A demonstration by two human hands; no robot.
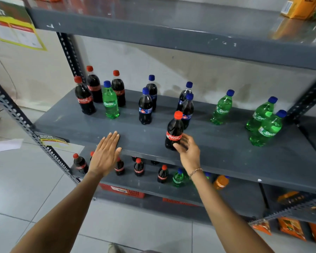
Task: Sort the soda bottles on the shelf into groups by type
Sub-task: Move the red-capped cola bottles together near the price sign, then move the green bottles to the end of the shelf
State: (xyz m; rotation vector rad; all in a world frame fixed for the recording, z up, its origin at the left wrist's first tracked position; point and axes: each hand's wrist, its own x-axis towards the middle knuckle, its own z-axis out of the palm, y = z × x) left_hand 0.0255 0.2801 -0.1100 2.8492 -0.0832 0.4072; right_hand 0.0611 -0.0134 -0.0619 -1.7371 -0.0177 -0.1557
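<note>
On the grey middle shelf [153,136], three red-capped Coca-Cola bottles [84,99] stand at the far left with one green Sprite bottle [110,102] among them. Several blue-capped dark cola bottles [145,108] stand mid-shelf. Three Sprite bottles [264,123] stand at the right. A lone Coca-Cola bottle [174,131] stands near the front edge; my right hand [188,150] curls around its base, fingers touching it. My left hand [107,152] lies flat and open on the shelf's front edge, holding nothing.
The lower shelf [149,181] carries several Coca-Cola bottles, a Sprite [178,178] and an orange soda bottle [221,182]. Red baskets [124,191] sit below. Perforated uprights [18,117] frame the shelf at left. Orange snack packs [290,228] lie at the lower right.
</note>
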